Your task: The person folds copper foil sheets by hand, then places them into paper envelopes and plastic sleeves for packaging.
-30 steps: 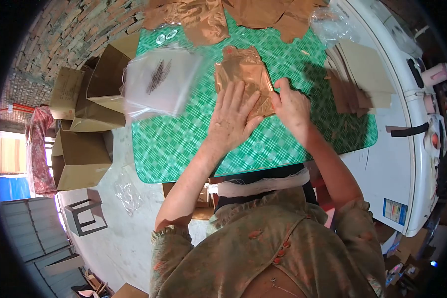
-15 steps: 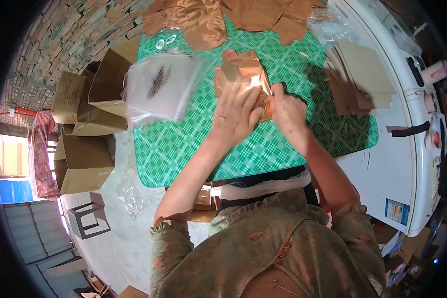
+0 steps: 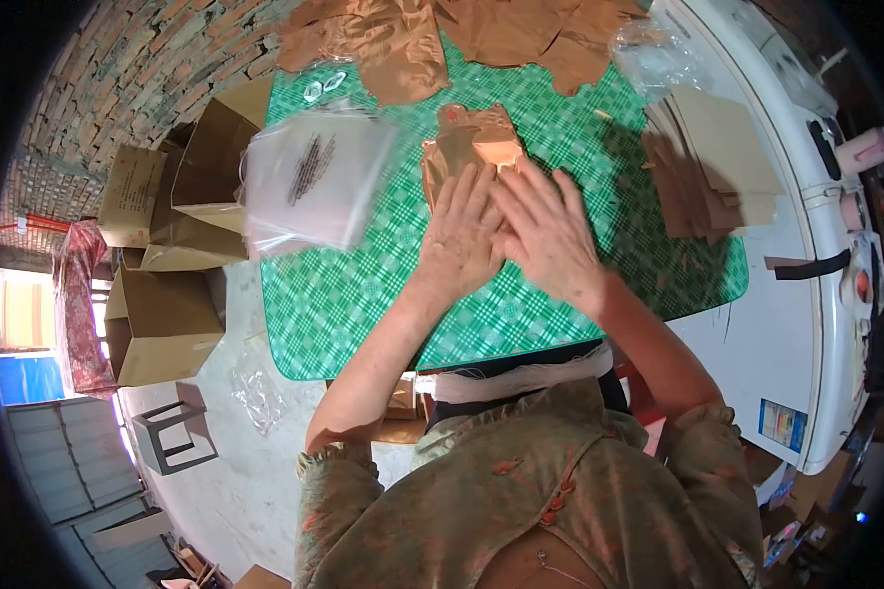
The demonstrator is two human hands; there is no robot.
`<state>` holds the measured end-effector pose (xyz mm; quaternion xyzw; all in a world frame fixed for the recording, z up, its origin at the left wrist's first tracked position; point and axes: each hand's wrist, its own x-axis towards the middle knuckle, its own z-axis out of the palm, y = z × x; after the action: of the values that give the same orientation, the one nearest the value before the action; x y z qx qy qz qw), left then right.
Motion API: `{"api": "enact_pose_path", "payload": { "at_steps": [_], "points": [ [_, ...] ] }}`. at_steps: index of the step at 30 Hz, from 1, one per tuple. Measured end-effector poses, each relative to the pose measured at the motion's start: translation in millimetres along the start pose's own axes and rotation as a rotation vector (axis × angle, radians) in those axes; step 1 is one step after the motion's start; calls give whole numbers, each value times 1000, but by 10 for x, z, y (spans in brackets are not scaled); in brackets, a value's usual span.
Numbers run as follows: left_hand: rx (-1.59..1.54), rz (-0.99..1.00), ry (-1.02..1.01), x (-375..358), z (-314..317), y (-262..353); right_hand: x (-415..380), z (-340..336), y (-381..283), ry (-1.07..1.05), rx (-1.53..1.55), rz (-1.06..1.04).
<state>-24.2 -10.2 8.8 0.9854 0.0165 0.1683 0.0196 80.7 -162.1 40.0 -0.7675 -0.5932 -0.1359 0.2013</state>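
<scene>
Hands flat on glossy coppery film

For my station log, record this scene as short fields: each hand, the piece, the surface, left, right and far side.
Left hand: open, laid flat over the piece
Right hand: open, palm down beside the left, over the right edge
Piece: shiny, copper-coloured, creased
Surface: green plaid tabletop
Left: clear plastic stack; cardboard box on the floor
Right: tan sheets
Far side: more copper-coloured material
</scene>
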Motion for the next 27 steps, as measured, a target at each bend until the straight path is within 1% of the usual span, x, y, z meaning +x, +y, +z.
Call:
{"api": "enact_pose_path", "payload": {
  "at_steps": [1, 4, 5, 7, 10, 13, 16, 17, 20, 21, 24, 25, 27],
  "points": [
    [-12, -8, -4, -3, 8, -4, -20, 27, 29, -164, 73, -9],
    [-67, -27, 6, 24, 16, -12, 16, 190, 155, -231, 77, 48],
    [-97, -33, 19, 19, 6, 2, 56, 221, 223, -306, 147, 119],
    [-108, -29, 20, 9, 14, 4, 110, 241, 348, -323, 124, 110],
    [-87, -78, -128, 22, -36, 2, 205, 305, 493, -314, 77, 117],
    [-65, -88, -130, 3, -45, 18, 338, 376, 580, -302, 2, 132],
    [-81, -84, -95, -6, -46, 25, 502, 410, 675, -285, -11, 143],
    [-97, -85, -71, -8, -43, 30, 575, 434, 706, -295, -80, 144],
    [-100, -79, -14, -1, -45, 40, 872, 309, 709, -435, -245, 131],
    [-79, -82, -45, 2, -50, 27, 858, 347, 710, -265, -222, -3],
    [-29, -105, -147, -10, -40, 26, 1007, 86, 392, -350, -223, -277],
    [-67, -119, -168, -10, 0, 24, 973, 253, 428, -582, 126, -333],
    [-66, -123, -211, 3, -28, 24, 1011, 444, 504, -546, 161, -299]
  ]
}}
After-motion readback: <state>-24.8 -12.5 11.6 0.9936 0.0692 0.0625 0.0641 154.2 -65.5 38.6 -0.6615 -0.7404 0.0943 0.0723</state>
